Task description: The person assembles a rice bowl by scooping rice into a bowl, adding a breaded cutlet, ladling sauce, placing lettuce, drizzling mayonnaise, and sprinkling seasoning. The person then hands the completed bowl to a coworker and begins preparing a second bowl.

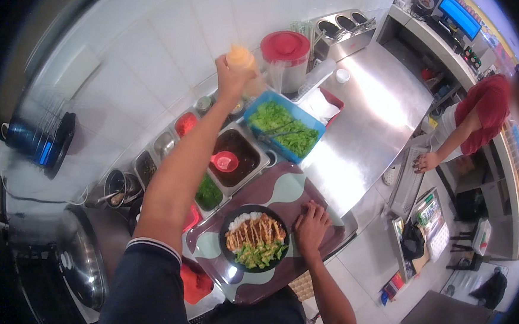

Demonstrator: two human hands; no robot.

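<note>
My left hand (234, 80) reaches far forward, closed around a squeeze bottle (242, 58) with an orange-yellow top, near the tiled wall. Beneath my arms lies a maroon tray (291, 187) with pale green wavy shapes. On it sits a round black bowl (223, 240) of white rice (245, 220), sliced browned meat (255, 233) with drizzled sauce, and chopped greens (258, 256). My right hand (313, 227) rests on the tray just right of the bowl, fingers spread and slightly bent, holding nothing.
Beyond the tray stand a blue tub of lettuce (281, 125), a steel pan of dark sauce (250, 150) with a red ladle (226, 161), and a red-lidded pitcher (286, 56). A large pot (81, 256) is at left. At right, a person in red (482, 110) touches a rack.
</note>
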